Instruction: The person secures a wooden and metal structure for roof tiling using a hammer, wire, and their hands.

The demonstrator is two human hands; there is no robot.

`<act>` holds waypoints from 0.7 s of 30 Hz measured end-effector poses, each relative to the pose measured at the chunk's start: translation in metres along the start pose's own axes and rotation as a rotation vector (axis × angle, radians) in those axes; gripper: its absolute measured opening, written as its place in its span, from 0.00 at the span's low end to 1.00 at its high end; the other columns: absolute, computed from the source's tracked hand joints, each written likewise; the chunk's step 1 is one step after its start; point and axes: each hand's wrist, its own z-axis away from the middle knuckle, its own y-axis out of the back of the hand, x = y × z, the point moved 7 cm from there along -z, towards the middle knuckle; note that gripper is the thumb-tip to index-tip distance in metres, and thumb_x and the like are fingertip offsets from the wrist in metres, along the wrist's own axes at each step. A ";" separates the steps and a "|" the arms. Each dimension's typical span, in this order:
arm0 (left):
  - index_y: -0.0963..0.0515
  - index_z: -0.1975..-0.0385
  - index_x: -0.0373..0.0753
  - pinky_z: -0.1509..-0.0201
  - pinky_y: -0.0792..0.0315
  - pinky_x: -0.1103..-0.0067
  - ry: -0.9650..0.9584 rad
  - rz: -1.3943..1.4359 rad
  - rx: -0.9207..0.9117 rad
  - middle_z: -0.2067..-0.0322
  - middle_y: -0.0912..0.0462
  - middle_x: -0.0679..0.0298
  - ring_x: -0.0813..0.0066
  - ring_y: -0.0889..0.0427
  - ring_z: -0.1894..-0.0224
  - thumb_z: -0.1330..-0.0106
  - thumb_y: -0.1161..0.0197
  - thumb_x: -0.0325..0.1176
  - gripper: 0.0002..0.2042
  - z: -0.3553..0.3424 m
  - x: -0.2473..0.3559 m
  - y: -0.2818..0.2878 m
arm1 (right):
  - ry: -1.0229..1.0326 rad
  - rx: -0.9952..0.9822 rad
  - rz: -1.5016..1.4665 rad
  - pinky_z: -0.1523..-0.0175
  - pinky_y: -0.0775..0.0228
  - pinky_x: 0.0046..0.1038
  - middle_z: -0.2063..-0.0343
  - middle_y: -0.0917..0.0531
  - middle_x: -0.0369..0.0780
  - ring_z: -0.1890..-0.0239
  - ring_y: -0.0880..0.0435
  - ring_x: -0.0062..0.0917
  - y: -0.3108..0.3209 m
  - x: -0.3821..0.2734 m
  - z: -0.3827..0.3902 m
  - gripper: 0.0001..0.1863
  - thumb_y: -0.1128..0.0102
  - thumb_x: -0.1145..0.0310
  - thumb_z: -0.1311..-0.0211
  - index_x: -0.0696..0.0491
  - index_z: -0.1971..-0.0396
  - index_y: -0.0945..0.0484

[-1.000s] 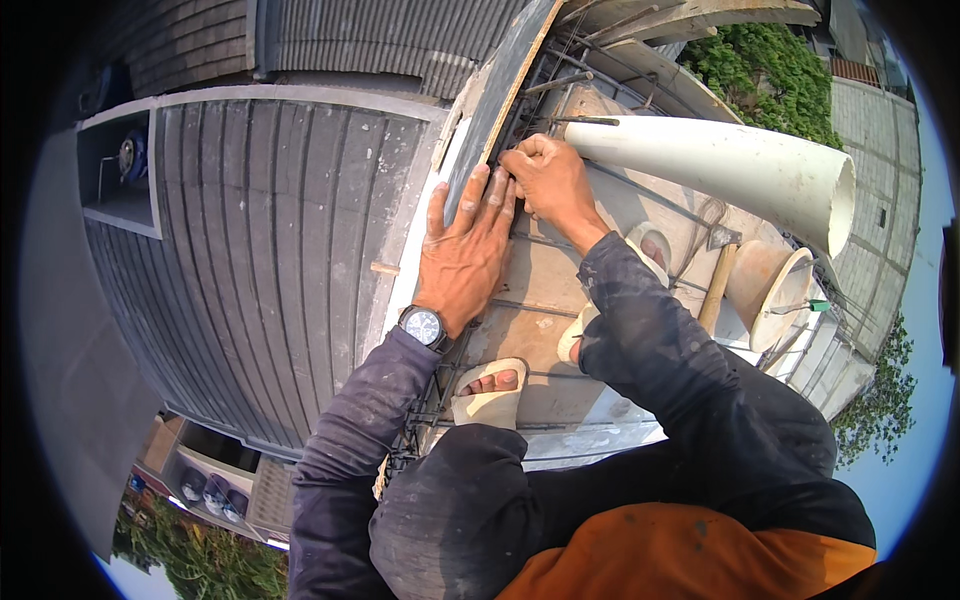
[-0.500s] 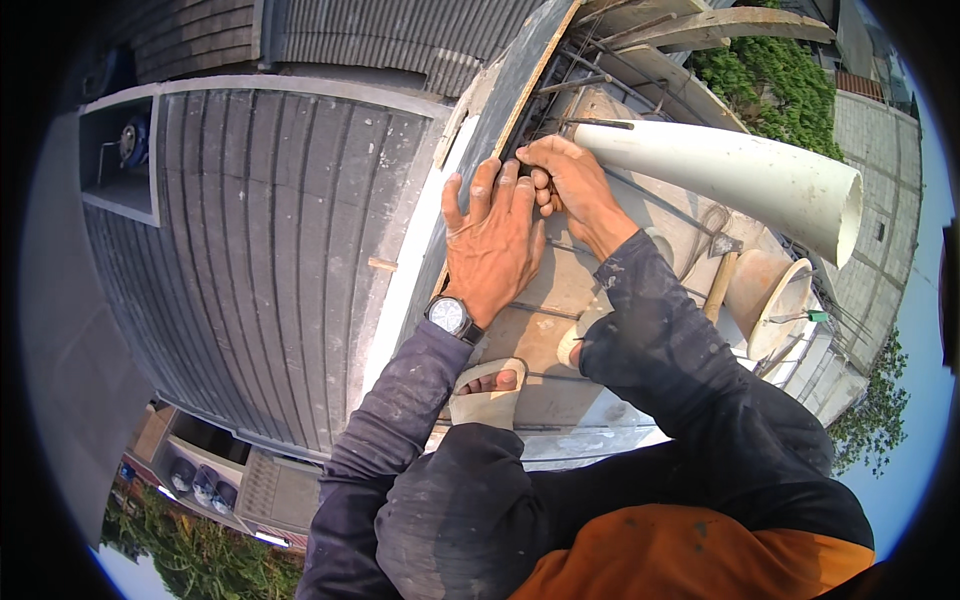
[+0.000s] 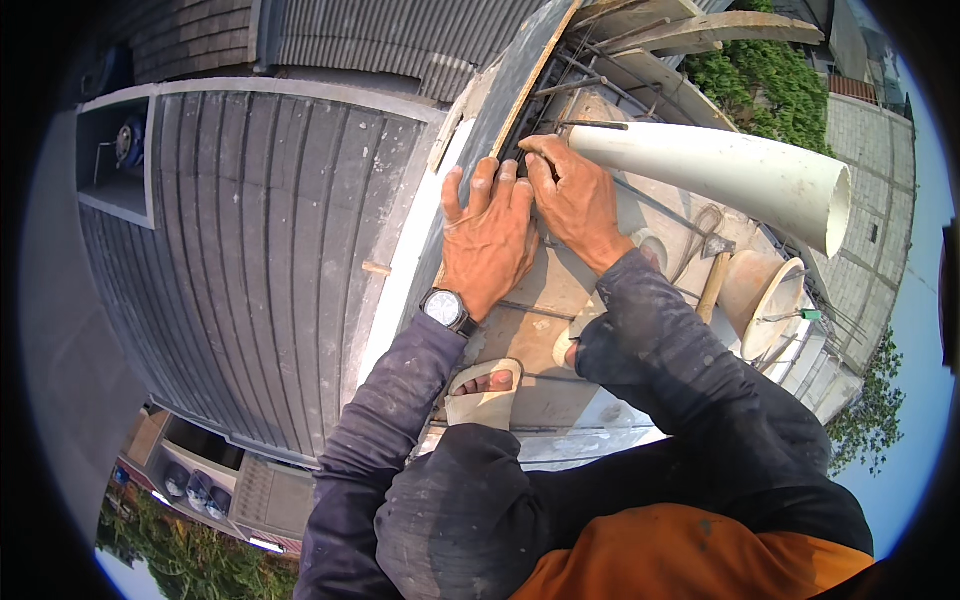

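Note:
My left hand, with a watch on its wrist, lies along the dark formwork board. Its fingers are stretched and slightly apart over the board's inner edge; the thumb is hidden. Close beside it, my right hand is closed, fingers curled in a pinch beside the steel bars. What it pinches, if anything, is hidden. Just beyond the right hand begins a wide white plastic pipe, slanting off to the right.
To the right lie a hatchet with a wooden handle, a loop of wire and a tipped pale bucket. My sandalled foot stands on the boards. A ribbed grey roof lies lower, left of the white ledge.
My right hand has turned, its back now facing up more and its curled lower fingers tucked from sight. The left hand stays nearly in place. The view has shifted slightly.

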 end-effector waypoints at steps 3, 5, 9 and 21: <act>0.25 0.39 0.41 0.18 0.61 0.51 -0.023 -0.009 0.000 0.32 0.25 0.58 0.56 0.38 0.24 0.38 0.30 0.40 0.26 -0.004 0.002 0.000 | 0.217 0.051 0.113 0.51 0.17 0.44 0.56 0.09 0.45 0.56 0.09 0.44 0.007 0.001 0.002 0.17 0.38 0.67 0.27 0.48 0.41 0.17; 0.25 0.39 0.42 0.18 0.61 0.51 -0.028 -0.030 0.011 0.32 0.24 0.58 0.56 0.37 0.24 0.37 0.31 0.40 0.26 0.000 0.001 -0.002 | 0.263 -0.006 0.156 0.51 0.17 0.44 0.55 0.10 0.44 0.56 0.10 0.43 0.005 0.000 0.004 0.18 0.38 0.66 0.27 0.47 0.40 0.18; 0.25 0.40 0.42 0.18 0.61 0.50 -0.037 -0.073 0.025 0.33 0.24 0.58 0.55 0.36 0.24 0.37 0.32 0.39 0.24 0.004 -0.001 -0.005 | 0.282 -0.167 0.271 0.54 0.17 0.44 0.58 0.11 0.43 0.59 0.10 0.42 0.001 0.001 0.000 0.23 0.36 0.65 0.29 0.45 0.36 0.21; 0.22 0.45 0.44 0.17 0.59 0.51 -0.072 -0.094 0.039 0.32 0.21 0.62 0.63 0.37 0.22 0.31 0.40 0.34 0.15 0.007 -0.005 -0.002 | 0.330 -0.478 0.686 0.60 0.17 0.43 0.65 0.10 0.45 0.62 0.08 0.42 -0.021 -0.019 -0.034 0.22 0.34 0.67 0.35 0.47 0.41 0.22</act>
